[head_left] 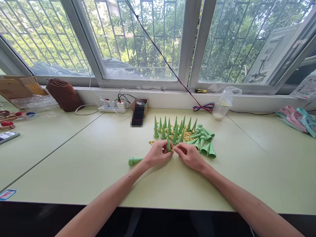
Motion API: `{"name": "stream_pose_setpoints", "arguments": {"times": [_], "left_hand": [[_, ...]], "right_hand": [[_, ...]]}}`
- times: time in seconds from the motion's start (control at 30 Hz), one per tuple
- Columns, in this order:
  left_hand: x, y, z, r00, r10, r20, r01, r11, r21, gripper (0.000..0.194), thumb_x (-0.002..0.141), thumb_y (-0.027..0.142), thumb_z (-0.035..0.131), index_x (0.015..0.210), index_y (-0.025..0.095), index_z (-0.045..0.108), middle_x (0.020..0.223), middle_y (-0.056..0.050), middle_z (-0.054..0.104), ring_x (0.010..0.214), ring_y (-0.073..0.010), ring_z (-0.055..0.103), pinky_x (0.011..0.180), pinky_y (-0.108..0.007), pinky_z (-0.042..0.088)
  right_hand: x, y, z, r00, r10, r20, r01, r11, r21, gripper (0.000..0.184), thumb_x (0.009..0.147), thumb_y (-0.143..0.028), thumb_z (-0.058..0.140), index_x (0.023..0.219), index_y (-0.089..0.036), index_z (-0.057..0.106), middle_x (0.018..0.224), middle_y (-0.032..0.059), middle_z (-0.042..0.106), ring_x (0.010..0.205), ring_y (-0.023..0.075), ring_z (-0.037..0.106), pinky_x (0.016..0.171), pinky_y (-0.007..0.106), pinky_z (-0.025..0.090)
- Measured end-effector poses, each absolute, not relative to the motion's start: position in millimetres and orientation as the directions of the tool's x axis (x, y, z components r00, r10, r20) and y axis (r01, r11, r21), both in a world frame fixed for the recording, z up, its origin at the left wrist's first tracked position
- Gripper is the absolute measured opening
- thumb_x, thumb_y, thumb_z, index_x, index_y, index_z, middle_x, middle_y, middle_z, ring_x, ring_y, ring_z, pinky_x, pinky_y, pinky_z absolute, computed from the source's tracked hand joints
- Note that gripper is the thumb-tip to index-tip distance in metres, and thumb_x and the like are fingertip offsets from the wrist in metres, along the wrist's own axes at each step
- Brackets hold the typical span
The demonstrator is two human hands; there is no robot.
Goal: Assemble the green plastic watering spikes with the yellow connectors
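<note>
My left hand (160,152) is closed around a green plastic cone spike (169,145), held with its point up. A small yellow plastic piece (172,149) shows at the cone's side, low down. The thumb and fingertips of my right hand (191,156) are pinched together at that yellow piece, partly hiding it. Just beyond my hands stand several green cones (163,132), points up, with loose yellow pieces (189,135) among them. Longer green cones with wide open ends (202,141) lie piled to the right. A green capped tube (134,160) lies by my left wrist.
Along the windowsill are a power strip (108,108), a small box (143,104), coiled wires (203,107) and a plastic cup with a bag (219,110). A brown pouch (64,95) is far left; pink and blue items (297,120) lie far right. The table's front edge (172,208) runs below my forearms.
</note>
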State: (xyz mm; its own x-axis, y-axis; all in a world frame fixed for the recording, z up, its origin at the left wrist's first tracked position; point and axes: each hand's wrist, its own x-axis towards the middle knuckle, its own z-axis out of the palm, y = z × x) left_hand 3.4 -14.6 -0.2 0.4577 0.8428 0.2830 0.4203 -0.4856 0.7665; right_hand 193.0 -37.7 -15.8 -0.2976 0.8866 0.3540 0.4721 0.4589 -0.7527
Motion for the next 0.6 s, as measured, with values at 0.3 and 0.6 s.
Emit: {"name": "stream_pose_setpoints", "arguments": {"times": [0.3,0.6], "left_hand": [[3.7,-12.7,-2.2,0.443,0.838,0.317,0.39,-0.499,0.774,0.008,0.077,0.019,0.061,0.082,0.015,0.064,0.066,0.002,0.057,0.056,-0.0087,0.043,0.052,-0.02,0.041],[4.0,-13.9,-6.0,0.446,0.832,0.329,0.36,-0.503,0.786,0.007,0.078,0.021,0.062,0.079,0.014,0.064,0.068,0.001,0.058,0.057,-0.0086,0.045,0.051,-0.02,0.041]], "right_hand": [[195.4,-36.2,-12.8,-0.314,0.878,0.36,0.415,0.468,-0.78,0.012,0.092,-0.028,0.055,0.087,-0.018,0.061,0.068,-0.0008,0.06,0.06,0.0134,0.052,0.057,0.024,0.039],[195.7,-34.4,-13.8,-0.336,0.863,0.378,0.462,0.5,-0.733,0.02,0.093,-0.027,0.052,0.077,-0.018,0.057,0.062,-0.0025,0.053,0.055,0.0117,0.042,0.054,0.024,0.032]]}}
